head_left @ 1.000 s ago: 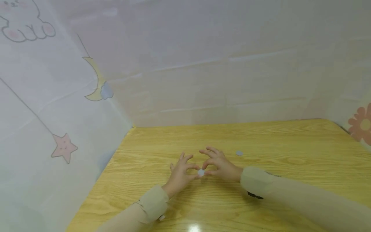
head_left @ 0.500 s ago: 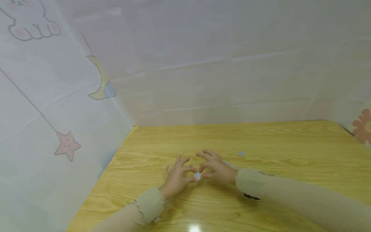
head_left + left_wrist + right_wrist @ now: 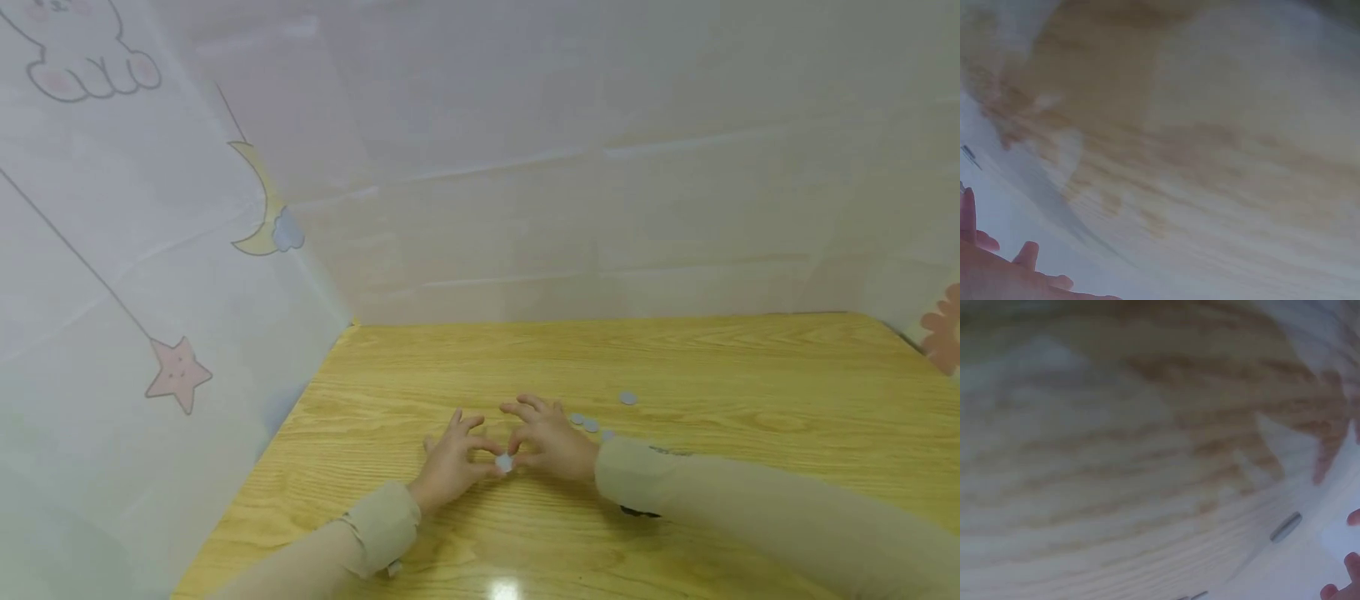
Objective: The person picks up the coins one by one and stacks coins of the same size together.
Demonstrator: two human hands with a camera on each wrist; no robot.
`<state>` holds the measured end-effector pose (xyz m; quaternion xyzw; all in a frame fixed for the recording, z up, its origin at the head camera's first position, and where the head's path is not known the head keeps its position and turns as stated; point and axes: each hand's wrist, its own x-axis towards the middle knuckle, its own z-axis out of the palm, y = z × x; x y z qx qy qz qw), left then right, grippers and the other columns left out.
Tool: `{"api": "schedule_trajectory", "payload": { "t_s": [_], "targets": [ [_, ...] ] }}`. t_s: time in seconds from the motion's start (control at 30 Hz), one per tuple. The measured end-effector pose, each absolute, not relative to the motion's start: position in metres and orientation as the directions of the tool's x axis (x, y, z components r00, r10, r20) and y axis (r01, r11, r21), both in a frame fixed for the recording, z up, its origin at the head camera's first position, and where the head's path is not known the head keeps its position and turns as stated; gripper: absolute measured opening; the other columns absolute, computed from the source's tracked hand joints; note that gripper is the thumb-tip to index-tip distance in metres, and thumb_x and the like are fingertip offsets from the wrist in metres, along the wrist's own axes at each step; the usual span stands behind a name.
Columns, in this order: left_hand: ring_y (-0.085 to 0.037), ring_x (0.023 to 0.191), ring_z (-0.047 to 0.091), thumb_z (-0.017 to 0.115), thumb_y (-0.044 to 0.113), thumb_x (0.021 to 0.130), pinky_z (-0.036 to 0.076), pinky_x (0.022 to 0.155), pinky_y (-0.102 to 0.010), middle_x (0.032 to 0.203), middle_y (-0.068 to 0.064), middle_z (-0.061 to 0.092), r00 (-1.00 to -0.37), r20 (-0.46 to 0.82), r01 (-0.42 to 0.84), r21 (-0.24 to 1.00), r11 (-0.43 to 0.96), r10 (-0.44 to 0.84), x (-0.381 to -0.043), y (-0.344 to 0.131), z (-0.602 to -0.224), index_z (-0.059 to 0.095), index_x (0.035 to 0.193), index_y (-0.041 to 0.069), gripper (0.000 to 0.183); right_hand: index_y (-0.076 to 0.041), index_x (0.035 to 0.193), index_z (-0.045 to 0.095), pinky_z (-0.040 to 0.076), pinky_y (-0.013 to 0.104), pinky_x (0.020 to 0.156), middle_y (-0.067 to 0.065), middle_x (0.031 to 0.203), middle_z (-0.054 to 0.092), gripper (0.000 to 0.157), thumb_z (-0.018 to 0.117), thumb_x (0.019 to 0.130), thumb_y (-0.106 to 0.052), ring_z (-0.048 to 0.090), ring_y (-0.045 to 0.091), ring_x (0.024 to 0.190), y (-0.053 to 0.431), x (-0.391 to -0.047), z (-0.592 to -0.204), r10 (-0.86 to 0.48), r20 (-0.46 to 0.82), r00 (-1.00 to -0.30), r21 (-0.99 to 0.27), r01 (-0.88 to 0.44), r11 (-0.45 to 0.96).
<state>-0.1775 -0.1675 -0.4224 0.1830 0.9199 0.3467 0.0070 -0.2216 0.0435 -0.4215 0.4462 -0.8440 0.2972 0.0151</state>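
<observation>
In the head view my left hand (image 3: 452,463) and right hand (image 3: 553,443) meet over the table, each pinching a small pale disc (image 3: 504,462) between thumb and index finger. Its edge looks slightly angular, and fingertips cover its sides. The other fingers of both hands are spread and raised. Part of the left hand (image 3: 1004,274) shows at the lower left of its wrist view. Only a few fingertips (image 3: 1352,565) appear at the right edge of the right wrist view.
Behind the right hand lie several flat grey discs, among them one far disc (image 3: 628,398) and a nearer disc (image 3: 577,418). One disc (image 3: 1285,527) also shows in the right wrist view. The wooden table (image 3: 420,358) meets a patterned cloth wall (image 3: 480,208).
Both hands have shifted a little left and nearer the body, keeping the pale disc between them. Discs formerly hidden by the right hand have come into sight.
</observation>
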Motion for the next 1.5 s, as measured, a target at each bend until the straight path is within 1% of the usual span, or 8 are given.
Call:
{"api": "schedule_trajectory", "payload": {
  "t_s": [0.17, 0.3, 0.5, 0.8, 1.07, 1.2, 1.33, 1.5],
  "targets": [
    [-0.057, 0.138, 0.011, 0.078, 0.031, 0.079, -0.003, 0.082, -0.088, 0.145, -0.026, 0.04, -0.941, 0.065, 0.297, 0.627, 0.72, 0.332, -0.179, -0.17, -0.423, 0.074, 0.099, 0.011, 0.028, -0.016, 0.083, 0.069, 0.009, 0.086, 0.088, 0.022, 0.144, 0.044, 0.011, 0.078, 0.08, -0.022, 0.025, 0.053, 0.135, 0.04, -0.221, -0.428, -0.746, 0.254, -0.615, -0.476, -0.751, 0.457],
    [-0.058, 0.138, 0.011, 0.078, 0.033, 0.08, -0.003, 0.081, -0.088, 0.145, -0.027, 0.04, -0.943, 0.044, 0.286, 0.617, 0.733, 0.331, -0.18, -0.171, -0.423, 0.075, 0.097, 0.011, 0.028, -0.014, 0.085, 0.071, 0.006, 0.086, 0.088, 0.022, 0.144, 0.043, 0.011, 0.078, 0.08, -0.021, 0.023, 0.053, 0.136, 0.039, -0.22, -0.428, -0.754, 0.215, -0.62, -0.486, -0.738, 0.468],
    [-0.061, 0.136, 0.011, 0.079, 0.03, 0.078, -0.003, 0.08, -0.089, 0.145, -0.029, 0.039, -0.939, 0.023, 0.285, 0.608, 0.741, 0.342, -0.181, -0.172, -0.424, 0.075, 0.099, 0.011, 0.029, -0.011, 0.085, 0.072, 0.006, 0.087, 0.086, 0.023, 0.145, 0.041, 0.011, 0.076, 0.081, -0.02, 0.022, 0.055, 0.135, 0.039, -0.218, -0.426, -0.771, 0.167, -0.615, -0.469, -0.737, 0.487],
    [-0.059, 0.138, 0.011, 0.08, 0.029, 0.077, -0.002, 0.081, -0.089, 0.146, -0.028, 0.038, -0.938, -0.009, 0.275, 0.588, 0.761, 0.346, -0.183, -0.173, -0.423, 0.073, 0.106, 0.013, 0.034, -0.01, 0.087, 0.073, 0.012, 0.088, 0.084, 0.026, 0.143, 0.042, 0.012, 0.077, 0.081, -0.019, 0.024, 0.055, 0.134, 0.042, -0.22, -0.422, -0.749, 0.181, -0.637, -0.463, -0.727, 0.507],
    [-0.058, 0.138, 0.01, 0.08, 0.027, 0.077, -0.002, 0.08, -0.089, 0.147, -0.027, 0.037, -0.93, -0.027, 0.282, 0.586, 0.76, 0.366, -0.183, -0.17, -0.417, 0.075, 0.102, 0.014, 0.028, -0.009, 0.091, 0.073, 0.007, 0.087, 0.085, 0.025, 0.145, 0.04, 0.014, 0.077, 0.082, -0.019, 0.021, 0.056, 0.136, 0.05, -0.223, -0.421, -0.716, 0.172, -0.677, -0.512, -0.682, 0.522],
    [-0.057, 0.138, 0.011, 0.08, 0.026, 0.077, -0.005, 0.081, -0.088, 0.148, -0.027, 0.036, -0.933, -0.047, 0.256, 0.61, 0.75, 0.357, -0.182, -0.17, -0.416, 0.076, 0.1, 0.015, 0.027, -0.009, 0.091, 0.072, 0.01, 0.088, 0.084, 0.025, 0.144, 0.042, 0.013, 0.077, 0.082, -0.018, 0.023, 0.056, 0.134, 0.056, -0.223, -0.418, -0.69, 0.196, -0.697, -0.527, -0.668, 0.525],
    [-0.056, 0.138, 0.016, 0.08, 0.026, 0.076, -0.006, 0.081, -0.088, 0.148, -0.026, 0.036, -0.932, -0.058, 0.25, 0.614, 0.749, 0.359, -0.183, -0.17, -0.416, 0.076, 0.1, 0.015, 0.027, -0.008, 0.09, 0.072, 0.012, 0.088, 0.081, 0.027, 0.142, 0.043, 0.014, 0.078, 0.081, -0.018, 0.026, 0.058, 0.131, 0.065, -0.222, -0.415, -0.677, 0.215, -0.704, -0.531, -0.666, 0.523],
    [-0.056, 0.138, 0.018, 0.081, 0.027, 0.075, -0.006, 0.08, -0.088, 0.148, -0.025, 0.037, -0.93, -0.065, 0.252, 0.602, 0.757, 0.362, -0.186, -0.171, -0.418, 0.076, 0.099, 0.017, 0.027, -0.012, 0.09, 0.072, 0.013, 0.088, 0.082, 0.028, 0.143, 0.042, 0.012, 0.077, 0.083, -0.019, 0.026, 0.057, 0.131, 0.081, -0.225, -0.42, -0.648, 0.235, -0.725, -0.537, -0.652, 0.535]
  ]
}}
